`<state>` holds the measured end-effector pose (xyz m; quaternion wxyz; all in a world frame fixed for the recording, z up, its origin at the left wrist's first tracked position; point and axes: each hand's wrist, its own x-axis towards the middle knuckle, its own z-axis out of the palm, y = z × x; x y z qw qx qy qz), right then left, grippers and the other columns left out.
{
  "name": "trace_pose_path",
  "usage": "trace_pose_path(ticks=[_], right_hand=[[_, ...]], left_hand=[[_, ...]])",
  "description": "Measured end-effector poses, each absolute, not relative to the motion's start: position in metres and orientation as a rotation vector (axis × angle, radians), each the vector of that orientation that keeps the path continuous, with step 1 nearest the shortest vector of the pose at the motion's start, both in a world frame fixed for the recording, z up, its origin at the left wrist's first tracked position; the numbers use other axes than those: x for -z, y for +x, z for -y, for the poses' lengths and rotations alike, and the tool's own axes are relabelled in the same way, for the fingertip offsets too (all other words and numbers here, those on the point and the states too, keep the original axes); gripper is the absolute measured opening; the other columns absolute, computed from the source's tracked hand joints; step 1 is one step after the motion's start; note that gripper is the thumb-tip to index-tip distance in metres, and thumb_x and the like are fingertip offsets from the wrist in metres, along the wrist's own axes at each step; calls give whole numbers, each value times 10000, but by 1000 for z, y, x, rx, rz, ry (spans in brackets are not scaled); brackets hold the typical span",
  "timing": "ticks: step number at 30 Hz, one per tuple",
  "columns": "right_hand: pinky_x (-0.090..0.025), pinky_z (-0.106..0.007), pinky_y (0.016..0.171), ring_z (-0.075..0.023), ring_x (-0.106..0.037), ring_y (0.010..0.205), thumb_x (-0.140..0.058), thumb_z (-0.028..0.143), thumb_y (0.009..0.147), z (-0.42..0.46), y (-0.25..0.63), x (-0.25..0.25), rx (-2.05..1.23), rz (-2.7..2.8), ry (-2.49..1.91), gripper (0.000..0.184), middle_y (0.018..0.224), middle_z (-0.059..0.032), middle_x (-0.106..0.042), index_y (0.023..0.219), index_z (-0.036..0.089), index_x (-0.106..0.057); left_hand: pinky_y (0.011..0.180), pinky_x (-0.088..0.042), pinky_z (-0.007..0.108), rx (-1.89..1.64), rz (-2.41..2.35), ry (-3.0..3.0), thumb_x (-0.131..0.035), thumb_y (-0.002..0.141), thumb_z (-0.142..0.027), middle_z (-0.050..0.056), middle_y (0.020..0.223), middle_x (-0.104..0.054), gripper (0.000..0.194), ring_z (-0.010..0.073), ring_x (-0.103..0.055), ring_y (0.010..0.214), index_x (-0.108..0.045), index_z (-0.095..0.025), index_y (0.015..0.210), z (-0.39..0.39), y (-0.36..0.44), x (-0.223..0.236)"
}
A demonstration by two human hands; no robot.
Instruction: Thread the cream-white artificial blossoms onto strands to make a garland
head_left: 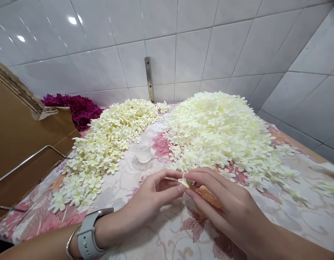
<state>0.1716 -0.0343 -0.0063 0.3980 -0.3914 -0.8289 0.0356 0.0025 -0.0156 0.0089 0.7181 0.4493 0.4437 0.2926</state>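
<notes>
A small cream artificial flower is pinched between the fingertips of both hands, above the middle of the patterned tablecloth. My left hand is closed on it from the left, thumb and forefinger together. From the right, my right hand is closed on the same flower, fingertips touching it. Just beyond my hands spreads a large pile of pale flowers. To the left lies a longer heap of yellower cream flowers. Between the heaps stands a small clear plastic container; its contents cannot be made out.
A cardboard box and a bent metal wire rack stand at the left edge. Behind them sits a magenta flower bunch. A metal bracket is fixed against the tiled wall at the back. A few loose flowers lie far right.
</notes>
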Motion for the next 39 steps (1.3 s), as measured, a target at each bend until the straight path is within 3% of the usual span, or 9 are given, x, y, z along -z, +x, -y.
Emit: trace_pose_path(ticks=[4,14,18,20,26,29,31,35,39], right_hand=[[-539,-284,732,-190,-637,894,-419,118,889,33,172,7,-32,2139,-942,209,957,-98,-653,1073,164,-506],[-535,-319,762,-213,-625,935,-317,73,896,38,173,21,103,2332,-808,350,976,-163,-654,1231,71,-418],[-482,-259,524,-162,-602,608,-323,120,914,30,175,20,124,2307,-986,219,706,-77,-626,948,114,-540],[-390,-241,421,-130,-508,448,-317,192,935,27,177,18,125,2309,-1106,280,546,-14,-537,739,161,-514],[-319,-215,412,-90,-443,377,-297,284,958,25,180,10,89,2316,-1151,424,430,32,-449,558,197,-409],[-378,-215,447,-110,-516,448,-313,230,944,25,182,12,1,2300,-1174,352,510,6,-527,634,195,-475],[-454,-235,523,-148,-609,592,-307,182,926,23,184,14,-1,2286,-1144,259,661,-50,-626,825,170,-546],[-519,-266,613,-177,-662,774,-286,171,916,20,187,14,-63,2263,-1165,334,903,-112,-686,1219,121,-419],[-443,-225,460,-130,-577,504,-285,229,942,20,186,9,-236,2269,-1253,260,628,-16,-630,917,179,-539]], left_hand=[[702,-404,248,-579,-917,1143,-608,782,-352,27,724,-587,233,130,-531,722,-650,-132,721,13,-2,-9],[718,-426,231,-599,-857,1860,-469,870,-186,48,807,-633,218,143,-559,767,-654,-133,769,20,-5,-15],[726,-437,220,-687,-997,1964,-511,851,-223,35,881,-658,163,143,-589,807,-651,-161,906,16,-9,-16],[701,-444,203,-787,-1081,1940,-496,860,-237,29,903,-656,170,136,-596,815,-637,-175,932,13,-11,-14],[678,-446,209,-692,-1070,1906,-475,863,-210,13,831,-654,154,129,-601,758,-624,-181,888,14,-10,-5],[708,-449,214,-658,-1041,1916,-472,860,-187,14,867,-659,155,131,-606,785,-615,-183,920,19,-10,-7],[697,-453,207,-679,-1041,1889,-472,862,-193,11,888,-658,149,125,-606,775,-600,-186,938,20,-9,-8],[656,-454,206,-688,-1065,1835,-468,868,-214,2,874,-646,138,121,-592,738,-574,-203,955,17,-9,-6],[632,-448,199,-669,-1070,1788,-470,866,-216,-4,878,-637,141,116,-582,734,-562,-217,973,16,-10,-2]])
